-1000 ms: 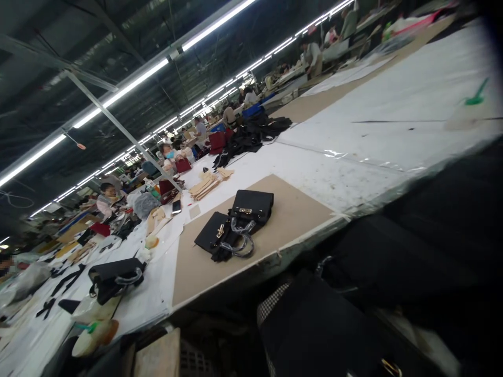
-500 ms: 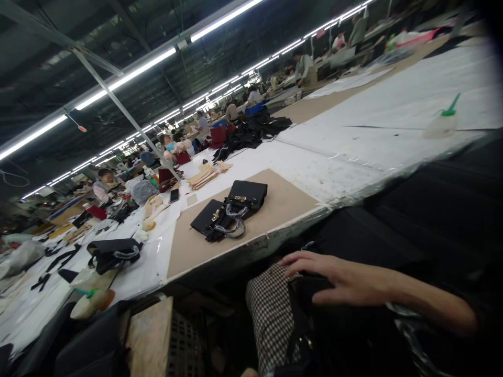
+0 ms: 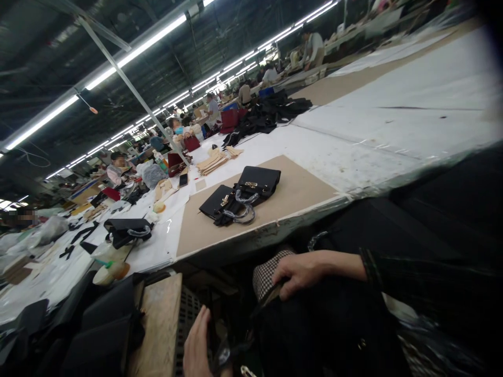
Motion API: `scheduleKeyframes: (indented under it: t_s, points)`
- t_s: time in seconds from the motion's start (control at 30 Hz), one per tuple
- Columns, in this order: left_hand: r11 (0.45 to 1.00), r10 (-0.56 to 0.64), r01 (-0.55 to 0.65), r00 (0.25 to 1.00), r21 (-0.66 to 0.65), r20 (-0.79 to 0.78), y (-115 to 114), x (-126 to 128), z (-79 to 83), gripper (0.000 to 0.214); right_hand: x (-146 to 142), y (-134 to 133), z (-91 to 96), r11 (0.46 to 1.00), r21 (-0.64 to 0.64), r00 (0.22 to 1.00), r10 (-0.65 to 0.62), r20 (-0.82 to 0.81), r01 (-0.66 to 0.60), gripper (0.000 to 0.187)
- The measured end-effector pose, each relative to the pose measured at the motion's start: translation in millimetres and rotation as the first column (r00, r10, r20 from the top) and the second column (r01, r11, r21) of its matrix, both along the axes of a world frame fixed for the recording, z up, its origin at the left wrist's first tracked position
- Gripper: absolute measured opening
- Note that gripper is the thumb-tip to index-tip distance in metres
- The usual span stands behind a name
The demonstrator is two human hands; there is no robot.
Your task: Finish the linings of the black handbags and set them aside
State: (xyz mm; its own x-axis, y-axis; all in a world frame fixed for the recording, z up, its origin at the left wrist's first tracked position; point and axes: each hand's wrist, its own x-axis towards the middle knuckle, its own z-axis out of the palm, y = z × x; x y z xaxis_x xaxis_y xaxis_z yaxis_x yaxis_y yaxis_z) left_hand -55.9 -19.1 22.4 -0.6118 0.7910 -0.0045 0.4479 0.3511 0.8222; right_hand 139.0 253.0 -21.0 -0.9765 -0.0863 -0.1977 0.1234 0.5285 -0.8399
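Observation:
On my lap rests a black bag [image 3: 310, 330], dark and only partly lit, over a houndstooth cloth [image 3: 264, 276] on my leg. My right hand [image 3: 301, 273] is closed round the bag's upper edge, fingers bent over it. Low in the view, my left hand [image 3: 198, 345] is raised with fingers stretched out, beside a plastic-wrapped piece [image 3: 223, 353] and a bit of gold hardware [image 3: 247, 370]. Whether the left hand touches the bag is hidden. Two black handbags [image 3: 257, 180] with gold clasps and wrapped handles lie on a tan board [image 3: 298, 196].
The white table [image 3: 338, 152] runs across in front of me. Another black bag [image 3: 128, 230] and a glue bottle [image 3: 112, 271] stand left. Below are a wooden board [image 3: 159, 324] and a plastic crate [image 3: 184, 319]. Several people work farther back.
My right hand has moved from hovering over the bag to gripping its edge. My left hand has risen into view at the bottom. The camera view has shifted a little.

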Motion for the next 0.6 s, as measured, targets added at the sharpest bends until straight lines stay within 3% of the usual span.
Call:
scheduleKeyframes:
  t_s: [0.2,0.3,0.4,0.47,0.53,0.6]
  points:
    - [0.989,-0.115,0.118,0.993,-0.09,0.036,18,43,-3.8,0.059,-22,-10,5.7,0.987,0.148,0.997,0.073,-0.028,-0.068,0.035]
    - [0.963,-0.171,0.177,0.984,-0.204,0.045,22,57,-6.7,0.061,-25,-11,4.8,0.986,0.146,0.996,0.089,-0.026,-0.084,0.034]
    - [0.933,-0.205,0.217,0.976,-0.285,0.073,26,49,-8.8,0.041,-16,-8,-0.4,1.0,0.0,0.995,0.01,-0.096,-0.01,0.034]
    - [0.934,-0.197,0.211,0.977,-0.288,0.078,26,39,-13.1,0.04,-7,-5,-2.6,0.994,-0.078,0.98,-0.094,-0.173,0.082,0.041]
    - [0.938,-0.194,0.211,0.977,-0.276,0.09,24,31,-19.4,0.044,1,-4,-2.3,0.987,-0.074,0.943,-0.156,-0.292,0.14,0.042]
    - [0.939,-0.192,0.213,0.976,-0.269,0.103,20,28,-26.0,0.046,7,-3,-0.6,0.989,0.004,0.903,-0.131,-0.41,0.146,0.035]
